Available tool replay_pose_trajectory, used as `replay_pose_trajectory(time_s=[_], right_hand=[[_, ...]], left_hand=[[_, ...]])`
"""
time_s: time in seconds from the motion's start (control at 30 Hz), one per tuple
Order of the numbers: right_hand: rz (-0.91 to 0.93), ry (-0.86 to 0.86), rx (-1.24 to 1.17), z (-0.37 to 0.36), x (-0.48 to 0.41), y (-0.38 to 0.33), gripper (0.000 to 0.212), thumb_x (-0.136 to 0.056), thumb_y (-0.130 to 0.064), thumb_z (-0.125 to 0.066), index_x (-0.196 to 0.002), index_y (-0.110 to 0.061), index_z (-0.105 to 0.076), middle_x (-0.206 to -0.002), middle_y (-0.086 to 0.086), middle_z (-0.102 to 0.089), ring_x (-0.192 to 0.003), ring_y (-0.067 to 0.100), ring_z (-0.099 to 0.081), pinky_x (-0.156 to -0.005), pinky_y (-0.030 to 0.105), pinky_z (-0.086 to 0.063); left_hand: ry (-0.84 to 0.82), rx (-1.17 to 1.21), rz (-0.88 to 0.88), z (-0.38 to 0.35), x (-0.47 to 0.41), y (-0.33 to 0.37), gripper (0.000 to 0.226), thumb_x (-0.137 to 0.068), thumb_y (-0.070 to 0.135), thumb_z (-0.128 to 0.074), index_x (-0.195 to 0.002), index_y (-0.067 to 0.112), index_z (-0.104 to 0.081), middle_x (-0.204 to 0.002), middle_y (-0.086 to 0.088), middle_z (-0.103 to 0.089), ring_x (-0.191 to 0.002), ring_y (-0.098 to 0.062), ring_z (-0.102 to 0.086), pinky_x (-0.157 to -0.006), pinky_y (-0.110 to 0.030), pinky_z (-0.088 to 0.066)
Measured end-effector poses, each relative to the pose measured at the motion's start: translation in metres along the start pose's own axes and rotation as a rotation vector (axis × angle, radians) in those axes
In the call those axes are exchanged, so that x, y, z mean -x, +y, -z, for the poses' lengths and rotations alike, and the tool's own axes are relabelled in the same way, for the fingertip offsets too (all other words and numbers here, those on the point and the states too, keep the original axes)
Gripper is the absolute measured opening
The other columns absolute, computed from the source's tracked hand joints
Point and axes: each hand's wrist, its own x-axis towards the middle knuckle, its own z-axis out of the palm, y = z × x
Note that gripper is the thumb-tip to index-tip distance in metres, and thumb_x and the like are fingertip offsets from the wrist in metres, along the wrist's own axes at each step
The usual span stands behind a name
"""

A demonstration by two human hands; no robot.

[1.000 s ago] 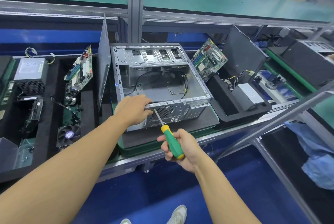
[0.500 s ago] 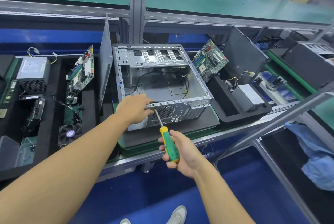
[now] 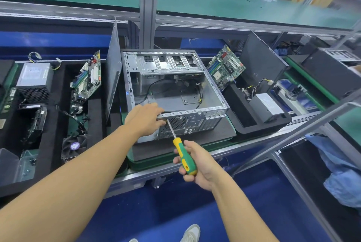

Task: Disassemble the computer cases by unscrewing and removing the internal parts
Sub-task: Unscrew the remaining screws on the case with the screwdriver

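While the left hand (image 3: 145, 119) grips the computer case (image 3: 195, 109) rim, the right hand (image 3: 198, 165), fingers (image 3: 182, 170) wrapped round the screwdriver (image 3: 185, 157), should hold its tip square to the screw.

The computer case (image 3: 175, 89) lies open mid-tabletop (image 3: 244, 142), its side panel (image 3: 113, 77) standing just left. Further left a motherboard (image 3: 87, 75) leans, a fan (image 3: 74, 147) before it, a power supply (image 3: 35, 79) beyond. To the right, a second motherboard (image 3: 225, 67) leans at a tray (image 3: 244, 122)'s far end. The left grip (image 3: 145, 120) is on the case's near rim, the right grip (image 3: 197, 163) before it round the screwdriver (image 3: 182, 152).
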Motion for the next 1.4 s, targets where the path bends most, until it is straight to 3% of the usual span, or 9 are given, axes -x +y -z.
replay_pose_trajectory(time_s=[0.27, 0.47, 0.67, 0.8, 0.93, 1.07, 1.17, 1.3, 1.4], right_hand=[[0.317, 0.239, 0.273, 0.000, -0.004, 0.020, 0.009, -0.093, -0.013, -0.060, -0.100, -0.017, -0.055, -0.092, 0.007, -0.056, -0.064, 0.010, -0.055, -0.052, 0.025, -0.051], [0.192, 0.163, 0.138, -0.006, -0.004, 0.015, 0.020, -0.099, -0.035, -0.056, -0.110, -0.018, -0.054, -0.089, 0.004, -0.061, -0.051, 0.013, -0.046, -0.041, 0.022, -0.026], [0.109, 0.021, 0.010, -0.003, 0.000, 0.007, 0.031, -0.102, -0.013, -0.039, -0.114, 0.002, -0.062, -0.084, 0.012, -0.068, -0.058, 0.016, -0.054, -0.050, 0.028, -0.045], [0.351, 0.155, 0.175, -0.008, 0.000, 0.025, 0.014, -0.096, -0.007, -0.057, -0.108, -0.016, -0.059, -0.096, 0.007, -0.056, -0.073, 0.013, -0.058, -0.066, 0.034, -0.060], [0.345, 0.213, 0.317, -0.008, 0.000, 0.022, 0.033, -0.090, -0.008, -0.063, -0.106, -0.034, -0.051, -0.103, 0.007, -0.053, -0.062, 0.009, -0.055, -0.045, 0.024, -0.045], [0.118, 0.093, -0.034, -0.003, 0.000, 0.005, 0.027, -0.103, -0.030, -0.052, -0.115, -0.007, -0.059, -0.095, 0.010, -0.059, -0.059, 0.017, -0.053, -0.042, 0.026, -0.033], [0.072, 0.049, 0.026, 0.001, 0.001, 0.001, 0.033, -0.104, -0.020, -0.042, -0.116, 0.002, -0.064, -0.094, 0.012, -0.070, -0.062, 0.017, -0.053, -0.045, 0.030, -0.040], [0.292, 0.162, 0.367, 0.000, 0.001, 0.012, 0.010, -0.097, -0.019, -0.061, -0.106, -0.018, -0.059, -0.098, 0.003, -0.064, -0.070, 0.007, -0.054, -0.056, 0.024, -0.048], [0.346, 0.198, 0.319, -0.003, -0.002, 0.018, 0.028, -0.090, -0.013, -0.066, -0.107, -0.027, -0.049, -0.112, 0.009, -0.051, -0.085, 0.013, -0.055, -0.062, 0.028, -0.057]], left_hand=[[-0.001, -0.008, 0.004, -0.002, 0.000, -0.001, 0.038, -0.097, 0.054, -0.051, -0.122, 0.028, -0.060, -0.108, 0.003, -0.057, -0.105, -0.022, -0.059, -0.084, -0.036, -0.039], [-0.006, -0.005, -0.003, -0.001, 0.000, -0.001, 0.037, -0.097, 0.053, -0.051, -0.123, 0.029, -0.059, -0.112, 0.003, -0.058, -0.107, -0.023, -0.059, -0.086, -0.038, -0.040], [-0.001, 0.004, 0.002, -0.002, -0.001, -0.001, 0.033, -0.096, 0.054, -0.052, -0.116, 0.029, -0.062, -0.108, 0.005, -0.058, -0.104, -0.021, -0.059, -0.085, -0.037, -0.040], [0.008, -0.004, 0.000, -0.003, -0.001, -0.002, 0.034, -0.096, 0.054, -0.051, -0.116, 0.029, -0.062, -0.109, 0.004, -0.058, -0.104, -0.022, -0.059, -0.086, -0.038, -0.040], [0.003, -0.003, -0.006, -0.003, -0.001, -0.002, 0.035, -0.096, 0.055, -0.050, -0.117, 0.030, -0.061, -0.110, 0.005, -0.059, -0.104, -0.021, -0.059, -0.085, -0.037, -0.040], [-0.001, -0.001, -0.002, -0.003, -0.001, -0.002, 0.034, -0.096, 0.055, -0.050, -0.116, 0.030, -0.062, -0.106, 0.005, -0.058, -0.101, -0.021, -0.059, -0.083, -0.037, -0.039], [0.001, -0.001, -0.002, -0.003, -0.001, -0.003, 0.034, -0.096, 0.055, -0.050, -0.117, 0.031, -0.062, -0.104, 0.006, -0.056, -0.099, -0.020, -0.059, -0.082, -0.037, -0.041], [-0.001, -0.005, 0.000, -0.003, -0.001, -0.002, 0.036, -0.096, 0.055, -0.049, -0.122, 0.033, -0.061, -0.109, 0.005, -0.058, -0.103, -0.021, -0.059, -0.086, -0.039, -0.044], [0.001, -0.009, 0.003, -0.003, -0.001, -0.002, 0.037, -0.097, 0.056, -0.048, -0.122, 0.032, -0.061, -0.109, 0.005, -0.057, -0.103, -0.021, -0.059, -0.087, -0.038, -0.042]])
